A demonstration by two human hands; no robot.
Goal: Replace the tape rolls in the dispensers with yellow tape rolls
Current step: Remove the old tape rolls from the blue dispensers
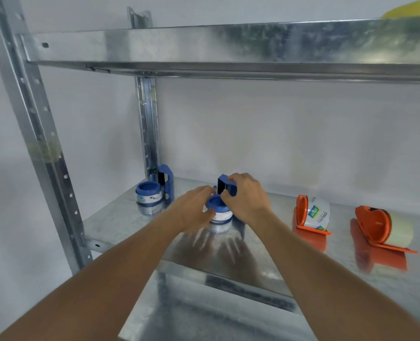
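Both hands work at the middle blue plastic tape dispenser [222,193] standing on the galvanised metal shelf [120,220]. The right hand [247,196] holds the dispenser's upright blue handle with its black blade guard, fingers curled over the top and thumb at the near side: this grip is clamped on the dispenser. The left hand [195,207] lies against the left side of the clear tape roll with a printed white core [220,215] seated on the dispenser's round blue hub; its fingers are blurred, so whether this grip is clamped on the roll cannot be told.

A second blue plastic tape dispenser [155,190], also loaded with a clear roll, stands at the back left near the rear upright post [147,124]. To the right, well apart from the hands, stand two orange plastic tape dispensers: the nearer one [311,215] carries a clear roll with a printed core, the far one [383,227] a pale cream roll. A yellow rounded object [410,8], only partly in view, rests on the upper metal shelf [204,45] at top right.
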